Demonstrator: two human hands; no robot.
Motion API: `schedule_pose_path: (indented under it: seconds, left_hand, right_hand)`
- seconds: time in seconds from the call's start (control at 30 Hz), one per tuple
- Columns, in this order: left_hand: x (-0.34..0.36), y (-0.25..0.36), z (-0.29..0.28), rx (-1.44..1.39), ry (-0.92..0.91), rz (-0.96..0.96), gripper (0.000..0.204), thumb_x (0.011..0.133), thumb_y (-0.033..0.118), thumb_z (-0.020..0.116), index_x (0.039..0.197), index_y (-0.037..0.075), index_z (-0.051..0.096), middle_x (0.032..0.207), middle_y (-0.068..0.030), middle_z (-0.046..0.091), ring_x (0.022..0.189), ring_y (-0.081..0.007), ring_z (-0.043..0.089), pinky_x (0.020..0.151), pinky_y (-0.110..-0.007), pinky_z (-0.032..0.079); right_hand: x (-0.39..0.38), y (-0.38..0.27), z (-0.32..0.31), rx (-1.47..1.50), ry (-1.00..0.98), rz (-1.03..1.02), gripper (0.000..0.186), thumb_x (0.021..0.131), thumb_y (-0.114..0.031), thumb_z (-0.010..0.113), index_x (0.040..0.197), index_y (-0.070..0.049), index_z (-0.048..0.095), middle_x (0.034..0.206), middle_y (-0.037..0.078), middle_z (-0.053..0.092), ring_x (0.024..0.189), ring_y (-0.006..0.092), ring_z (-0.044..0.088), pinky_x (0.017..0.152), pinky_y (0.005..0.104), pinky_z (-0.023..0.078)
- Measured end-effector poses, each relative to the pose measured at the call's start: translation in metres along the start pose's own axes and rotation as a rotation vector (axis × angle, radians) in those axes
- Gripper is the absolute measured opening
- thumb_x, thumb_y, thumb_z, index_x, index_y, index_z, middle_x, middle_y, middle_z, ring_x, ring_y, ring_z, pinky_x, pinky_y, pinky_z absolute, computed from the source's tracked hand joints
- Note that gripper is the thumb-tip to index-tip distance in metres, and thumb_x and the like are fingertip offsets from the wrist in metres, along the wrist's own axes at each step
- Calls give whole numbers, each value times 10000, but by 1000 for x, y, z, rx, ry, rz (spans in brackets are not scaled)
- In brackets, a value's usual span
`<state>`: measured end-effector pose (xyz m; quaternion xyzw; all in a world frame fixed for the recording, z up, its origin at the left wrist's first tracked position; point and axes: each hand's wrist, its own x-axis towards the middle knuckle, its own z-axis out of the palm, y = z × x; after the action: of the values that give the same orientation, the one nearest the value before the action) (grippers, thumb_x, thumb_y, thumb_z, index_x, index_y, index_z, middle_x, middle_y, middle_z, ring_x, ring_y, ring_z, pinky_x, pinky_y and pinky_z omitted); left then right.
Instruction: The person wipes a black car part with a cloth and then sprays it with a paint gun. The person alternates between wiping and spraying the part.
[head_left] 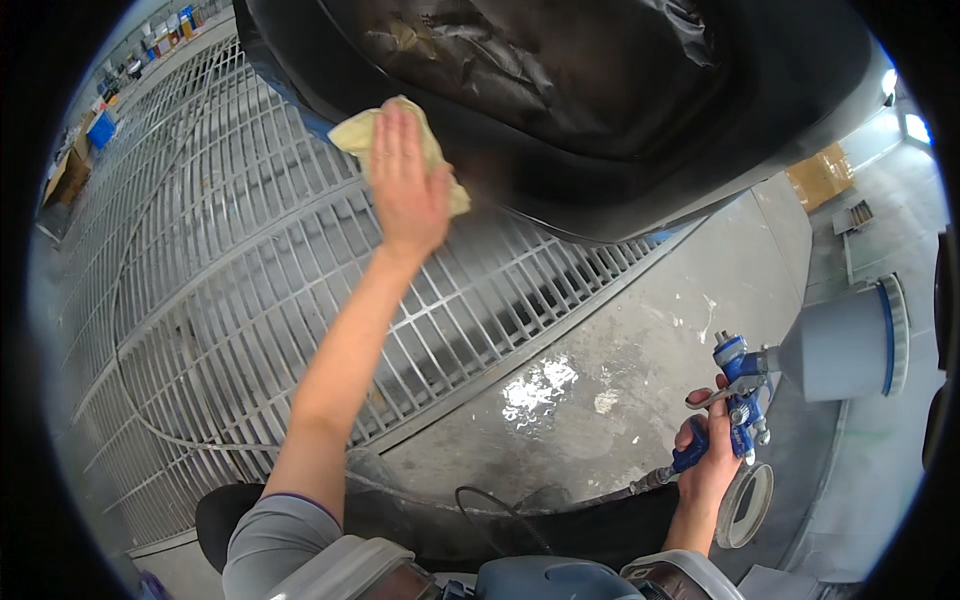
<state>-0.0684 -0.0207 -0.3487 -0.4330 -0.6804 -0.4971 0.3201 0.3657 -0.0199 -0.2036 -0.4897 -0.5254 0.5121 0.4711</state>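
Observation:
My left hand presses a pale yellow cloth against the lower rim of a large black curved panel, its fingers together over the cloth. A crumpled dark covering fills the panel's recessed middle, and blue material shows along its edge. My right hand grips a blue and silver spray gun at lower right. A grey cup with a white lid sits on the gun, tilted sideways, and a hose runs from the handle toward the lower left.
Metal floor grating lies below, with concrete and a white splatter beside it. Boxes and a blue bin line the far left. Cardboard and a pale wall are at right. A white ring-shaped object lies near my right wrist.

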Motion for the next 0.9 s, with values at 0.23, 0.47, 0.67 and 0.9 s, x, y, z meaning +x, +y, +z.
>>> schedule_pose_path:
  seconds: [0.23, 0.47, 0.67, 0.9]
  left_hand:
    - [-35, 96, 28, -181, -104, 199, 688, 962, 346, 652, 1545, 18, 491, 1626, -195, 446, 1543, -395, 355, 1262, -534, 226]
    - [-13, 41, 13, -114, 58, -47, 664, 939, 116, 653, 1564, 16, 453, 1647, -201, 405, 1541, -453, 323, 1262, -538, 250]
    - [-13, 32, 15, -151, 168, -9, 502, 910, -33, 643, 1410, 13, 633, 1525, -173, 566, 1454, -418, 478, 1195, -481, 395]
    - [-18, 74, 18, -203, 76, 205, 351, 920, 50, 673, 1267, 59, 732, 1394, -115, 680, 1366, -342, 582, 1137, -497, 446]
  right_hand:
    - [-24, 11, -4, 29, -338, -229, 520, 998, -291, 715, 1411, -28, 539, 1075, 168, 643, 578, 153, 559, 504, 268, 451]
    - [-45, 0, 9, -3, -300, -265, 540, 987, -309, 733, 1370, 18, 537, 1114, 176, 639, 627, 152, 578, 531, 270, 457]
    - [-48, 2, 14, -57, -261, -122, 501, 994, -232, 698, 1394, 20, 531, 1100, 172, 658, 629, 145, 587, 541, 268, 464]
    - [-44, 9, 7, -57, -232, -128, 486, 1002, -175, 667, 1423, 10, 513, 1082, 171, 660, 594, 147, 580, 510, 254, 448]
